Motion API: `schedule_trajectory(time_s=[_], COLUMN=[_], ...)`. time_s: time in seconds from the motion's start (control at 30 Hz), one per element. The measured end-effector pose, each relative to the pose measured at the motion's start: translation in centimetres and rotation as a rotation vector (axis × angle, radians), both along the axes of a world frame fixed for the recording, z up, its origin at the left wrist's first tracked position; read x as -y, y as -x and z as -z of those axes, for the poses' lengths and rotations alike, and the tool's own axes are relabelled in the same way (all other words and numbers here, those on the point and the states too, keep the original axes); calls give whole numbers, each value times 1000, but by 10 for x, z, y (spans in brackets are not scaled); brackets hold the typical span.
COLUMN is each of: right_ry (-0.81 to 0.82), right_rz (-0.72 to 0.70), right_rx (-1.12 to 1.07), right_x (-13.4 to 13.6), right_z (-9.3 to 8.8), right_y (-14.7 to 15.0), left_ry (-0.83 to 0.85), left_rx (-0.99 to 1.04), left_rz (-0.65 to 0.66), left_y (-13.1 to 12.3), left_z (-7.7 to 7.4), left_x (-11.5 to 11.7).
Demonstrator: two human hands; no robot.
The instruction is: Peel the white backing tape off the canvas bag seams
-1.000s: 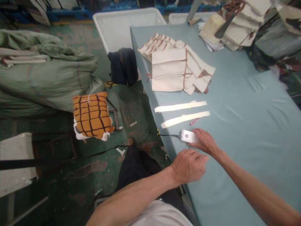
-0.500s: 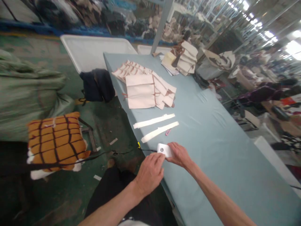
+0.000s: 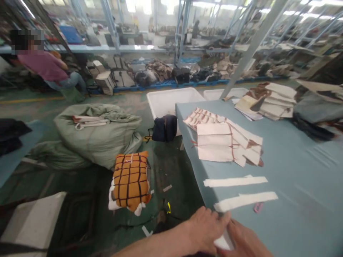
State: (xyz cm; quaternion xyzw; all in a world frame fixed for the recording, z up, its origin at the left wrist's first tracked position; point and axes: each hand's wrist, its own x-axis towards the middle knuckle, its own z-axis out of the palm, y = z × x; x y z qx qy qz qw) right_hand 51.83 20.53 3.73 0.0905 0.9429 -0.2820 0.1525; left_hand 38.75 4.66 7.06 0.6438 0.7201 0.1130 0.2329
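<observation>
Low in the view, a small white block-like device sits between my two hands, partly covered by fingers. My left hand is closed over its upper left side, fingers bent. On its right side my right hand grips it; the lower part of that hand leaves the frame. Just beyond the hands, two off-white fabric strips lie on the blue-grey table, with a small pink tool beside the nearer one. Farther up lie cream fabric panels with brown straps.
An orange checked cushion rests on a seat left of the table. Behind it are a large green sack and a dark backpack. A white bin stands at the table's far end. A person in pink sits far left.
My view has swung left and up, so the table and hands appear lower and farther right. The device remains between both hands, now more covered by my left fingers.
</observation>
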Motion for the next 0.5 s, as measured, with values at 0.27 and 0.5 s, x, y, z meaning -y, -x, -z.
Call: schedule_trajectory(time_s=[0.27, 0.5], right_ry=[-9, 18], right_rz=[-91, -195], right_rx=[67, 222], right_x=[-2, -13], right_z=[-2, -8], right_y=[71, 162], left_ry=[157, 317], left_rx=[153, 222], left_rz=[-182, -315], left_y=[69, 136], left_z=[14, 27], left_x=[35, 19])
